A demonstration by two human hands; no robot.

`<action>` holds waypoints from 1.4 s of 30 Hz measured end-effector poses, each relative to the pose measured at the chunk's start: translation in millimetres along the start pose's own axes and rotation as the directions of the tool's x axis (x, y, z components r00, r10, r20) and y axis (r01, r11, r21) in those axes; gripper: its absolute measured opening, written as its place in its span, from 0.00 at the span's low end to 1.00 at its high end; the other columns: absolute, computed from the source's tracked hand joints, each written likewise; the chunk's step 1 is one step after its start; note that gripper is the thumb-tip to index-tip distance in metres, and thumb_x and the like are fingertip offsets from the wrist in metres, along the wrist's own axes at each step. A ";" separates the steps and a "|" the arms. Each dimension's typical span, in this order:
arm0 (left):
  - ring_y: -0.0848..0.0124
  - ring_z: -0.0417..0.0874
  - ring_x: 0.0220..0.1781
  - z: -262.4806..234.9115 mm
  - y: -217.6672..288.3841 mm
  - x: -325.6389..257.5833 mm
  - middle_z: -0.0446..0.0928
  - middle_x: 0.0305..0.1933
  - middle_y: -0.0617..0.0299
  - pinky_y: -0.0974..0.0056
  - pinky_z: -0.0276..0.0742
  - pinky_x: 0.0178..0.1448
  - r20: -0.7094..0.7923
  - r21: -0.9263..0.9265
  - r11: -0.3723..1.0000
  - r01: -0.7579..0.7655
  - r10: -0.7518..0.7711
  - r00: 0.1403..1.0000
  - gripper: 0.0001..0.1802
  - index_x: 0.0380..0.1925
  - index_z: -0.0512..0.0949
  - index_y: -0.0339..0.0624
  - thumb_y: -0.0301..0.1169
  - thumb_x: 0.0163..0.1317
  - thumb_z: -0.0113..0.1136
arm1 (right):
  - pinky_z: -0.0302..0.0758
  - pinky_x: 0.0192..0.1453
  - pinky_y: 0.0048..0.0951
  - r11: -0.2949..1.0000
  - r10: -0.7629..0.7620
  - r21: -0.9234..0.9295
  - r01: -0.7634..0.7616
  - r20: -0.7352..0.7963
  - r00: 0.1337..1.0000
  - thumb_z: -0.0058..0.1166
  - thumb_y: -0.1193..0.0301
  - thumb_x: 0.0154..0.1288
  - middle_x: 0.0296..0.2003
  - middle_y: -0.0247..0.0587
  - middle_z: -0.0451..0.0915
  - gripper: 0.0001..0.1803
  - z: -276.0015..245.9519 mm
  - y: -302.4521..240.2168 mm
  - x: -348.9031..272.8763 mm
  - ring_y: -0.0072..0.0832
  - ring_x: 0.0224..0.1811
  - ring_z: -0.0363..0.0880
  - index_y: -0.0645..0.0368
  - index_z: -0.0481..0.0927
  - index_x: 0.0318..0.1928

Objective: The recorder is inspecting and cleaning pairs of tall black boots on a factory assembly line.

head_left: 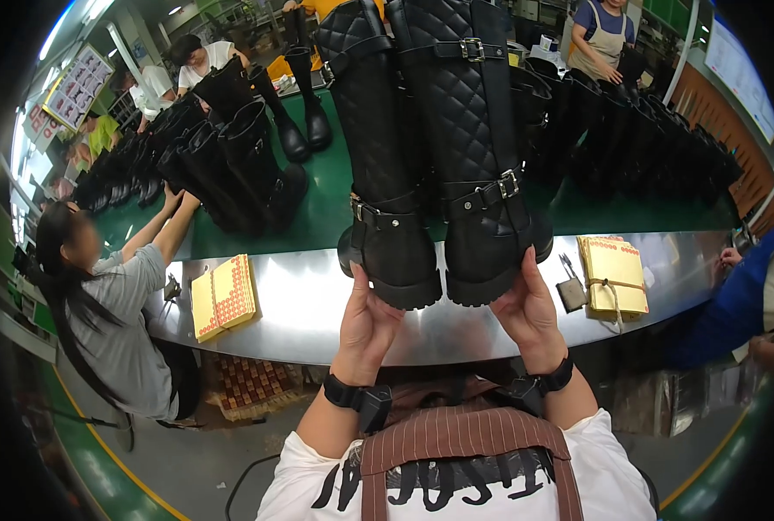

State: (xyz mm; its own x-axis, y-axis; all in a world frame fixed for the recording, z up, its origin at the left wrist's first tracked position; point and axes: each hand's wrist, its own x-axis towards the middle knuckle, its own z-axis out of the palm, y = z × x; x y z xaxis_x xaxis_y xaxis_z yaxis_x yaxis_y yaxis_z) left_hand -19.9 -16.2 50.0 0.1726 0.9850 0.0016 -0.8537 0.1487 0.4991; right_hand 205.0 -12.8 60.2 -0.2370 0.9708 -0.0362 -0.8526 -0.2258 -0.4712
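**Two hands steady a pair of tall black boots on a steel bench**

A person looks down at their own two hands, both raised to a pair of tall black quilted boots standing upright at the centre of the view. The left hand is open, fingers up against the heel and sole of the left boot. The right hand cups the sole edge of the right boot, thumb along the side, not closed around it. Both wrists wear black bands.

The boots look heavy at the bottom, with thick ridged soles, and softer higher up, where the padded shafts could fold or tip. The surface seems smooth and slightly shiny, so likely slippery. The buckled straps at ankle and top could snag. The firm sole and heel look like the safest places to hold.

They stand on a polished steel bench. At 9 o'clock from the boots lies a yellow bundle of cards; at 3 o'clock, a second tied bundle. Beyond, at 12 o'clock, a green conveyor carries many more black boots. Other workers sit at 9, 11 and 1 o'clock.
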 end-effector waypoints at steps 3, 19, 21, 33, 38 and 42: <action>0.64 0.69 0.69 -2.5 -1.6 1.1 0.67 0.68 0.59 0.57 0.64 0.72 -0.022 0.008 1.000 0.001 -0.001 1.000 0.31 0.67 0.59 0.46 0.51 0.72 0.43 | 0.65 0.70 0.42 1.000 -0.006 -0.003 0.006 -0.022 1.000 0.47 0.53 0.72 0.63 0.41 0.71 0.29 -7.4 1.8 1.9 0.36 0.66 0.69 0.56 0.65 0.66; 0.61 0.67 0.70 -27.5 -2.5 7.6 0.65 0.69 0.60 0.51 0.63 0.72 0.122 -0.018 0.997 0.068 -0.066 0.990 0.33 0.69 0.59 0.47 0.50 0.70 0.48 | 0.61 0.71 0.41 0.997 0.030 -0.080 -0.008 0.276 0.961 0.47 0.54 0.73 0.63 0.43 0.71 0.30 -47.2 16.2 16.1 0.36 0.66 0.68 0.60 0.63 0.67; 0.60 0.71 0.67 -25.4 -5.3 7.2 0.70 0.66 0.56 0.52 0.64 0.72 0.291 -0.191 0.963 0.188 -0.128 0.948 0.32 0.65 0.66 0.45 0.54 0.71 0.42 | 0.61 0.70 0.41 0.922 0.122 -0.379 -0.075 0.100 0.987 0.48 0.56 0.73 0.62 0.44 0.71 0.31 -51.2 25.3 20.0 0.35 0.66 0.67 0.61 0.62 0.67; 0.56 0.81 0.56 -83.1 48.8 -26.5 0.78 0.55 0.44 0.53 0.74 0.66 0.091 -0.368 0.873 0.322 -0.311 0.946 0.27 0.58 0.71 0.31 0.41 0.68 0.41 | 0.45 0.77 0.50 -0.428 0.242 -0.296 0.854 0.873 0.424 0.78 0.65 0.35 0.73 0.59 0.49 0.66 169.0 -89.9 56.7 0.53 0.77 0.43 0.60 0.48 0.73; 0.57 0.83 0.51 -116.2 72.4 -36.7 0.80 0.51 0.45 0.56 0.79 0.60 0.046 -0.243 0.848 0.470 -0.474 0.879 0.25 0.57 0.71 0.30 0.38 0.68 0.41 | 0.61 0.72 0.42 -0.103 0.604 -0.448 0.888 0.681 0.414 0.79 0.64 0.34 0.68 0.56 0.62 0.66 244.3 -55.2 86.2 0.48 0.69 0.64 0.60 0.50 0.73; 0.57 0.84 0.48 -134.1 82.1 -30.8 0.80 0.50 0.46 0.57 0.80 0.57 0.070 -0.283 0.820 0.497 -0.499 0.864 0.25 0.59 0.70 0.31 0.38 0.68 0.41 | 0.74 0.58 0.34 0.065 0.641 -0.676 0.734 0.592 0.489 0.77 0.62 0.40 0.53 0.53 0.78 0.54 262.3 -19.1 112.2 0.43 0.53 0.79 0.61 0.61 0.67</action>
State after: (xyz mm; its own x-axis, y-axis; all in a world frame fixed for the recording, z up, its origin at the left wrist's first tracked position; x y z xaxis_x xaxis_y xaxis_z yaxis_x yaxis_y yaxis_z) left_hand -161.2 -22.5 -25.3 0.6095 0.7703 -0.1874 -0.7535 0.6364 0.1650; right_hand 72.5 79.2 296.3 -0.9380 0.2819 0.2019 0.0857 0.7526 -0.6529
